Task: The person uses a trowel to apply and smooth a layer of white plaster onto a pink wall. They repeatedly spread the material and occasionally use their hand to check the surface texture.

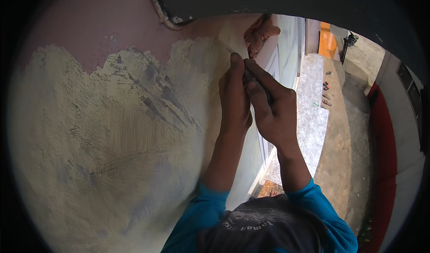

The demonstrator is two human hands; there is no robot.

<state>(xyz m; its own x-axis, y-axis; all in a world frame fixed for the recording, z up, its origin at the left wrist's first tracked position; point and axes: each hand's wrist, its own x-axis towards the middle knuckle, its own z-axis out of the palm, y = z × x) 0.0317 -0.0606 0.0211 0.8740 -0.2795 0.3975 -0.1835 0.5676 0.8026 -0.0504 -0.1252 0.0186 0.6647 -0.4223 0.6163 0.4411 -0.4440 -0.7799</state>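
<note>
Both arms are raised and my two hands meet close against a patchy wall (103,132). My left hand (234,94) is closed, its thumb pointing up toward the wall. Beside it, my right hand (274,112) has its fingers curled in against the left one. Between them they grip a dark tool handle (247,76), mostly hidden by the fingers. A thin pale edge shows just above the left thumb, too faint to tell whether it belongs to the tool. Around the hands the wall surface is smeared cream and grey, with pink paint (98,38) higher up.
A dark overhang (286,0) spans the top, with a pipe (159,11) at its left end. A reddish-brown ornament (260,34) sticks out just beyond my hands. Below right are a pale tiled strip (309,118), several shoes (326,96) and a red wall band (384,136).
</note>
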